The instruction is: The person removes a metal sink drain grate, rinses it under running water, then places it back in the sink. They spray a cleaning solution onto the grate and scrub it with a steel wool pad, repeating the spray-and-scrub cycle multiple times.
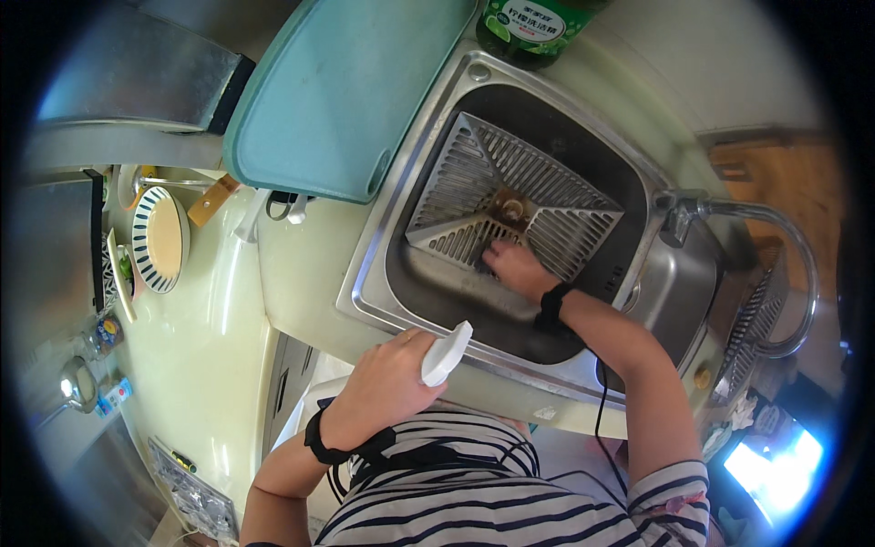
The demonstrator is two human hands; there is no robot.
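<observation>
My left hand (393, 366) is closed around a white plastic piece (448, 354) in front of the sink's near rim. The piece has an angled, narrow tip; my fingers hide the rest of it. Inside the stainless steel sink (472, 301), a slotted metal panel (574, 232), like a range-hood filter, lies with its middle sunk in. Brownish residue (511, 207) shows at that middle. My right hand (516, 268) reaches into the sink, fingers curled down against the panel's near side. Something dark shows by the fingertips, too unclear to name.
Left of the sink lies a teal cutting board (321, 102); a green dish-soap bottle (530, 31) stands behind. A curved faucet (683, 212) rises at the right. A second slotted panel (752, 321) leans beyond it. A striped-rim dish (164, 239) sits on the left counter (198, 328).
</observation>
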